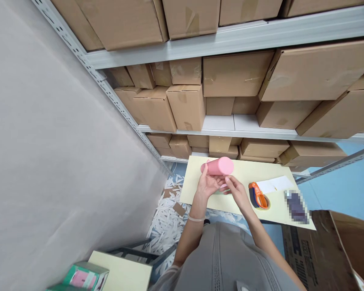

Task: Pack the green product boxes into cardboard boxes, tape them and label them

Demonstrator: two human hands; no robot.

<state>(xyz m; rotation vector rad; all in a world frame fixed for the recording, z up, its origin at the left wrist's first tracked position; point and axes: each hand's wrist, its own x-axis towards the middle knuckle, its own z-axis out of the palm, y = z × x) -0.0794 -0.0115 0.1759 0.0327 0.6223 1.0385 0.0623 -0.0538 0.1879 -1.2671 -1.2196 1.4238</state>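
Note:
A pink cup-like cylinder [216, 166] is tilted on its side over the pale table [191, 186], its round flat end facing right. My left hand [208, 184] holds it from below, thumb up along its left part and palm turned upward. Close beside it, my right hand [235, 189] has thumb and fingers drawn together just below the cylinder's round end. A small pinkish patch shows between the two hands; what it is, I cannot make out. To the right of my right hand, an orange tape dispenser [258, 195] lies on the table.
White paper [276, 184] and a pixelated dark object [297, 207] lie at the table's right. Shelves of cardboard boxes [186, 107] stand ahead. An open carton [315, 250] is at lower right. Paper shreds [166, 218] cover the floor; a green box [86, 277] sits lower left.

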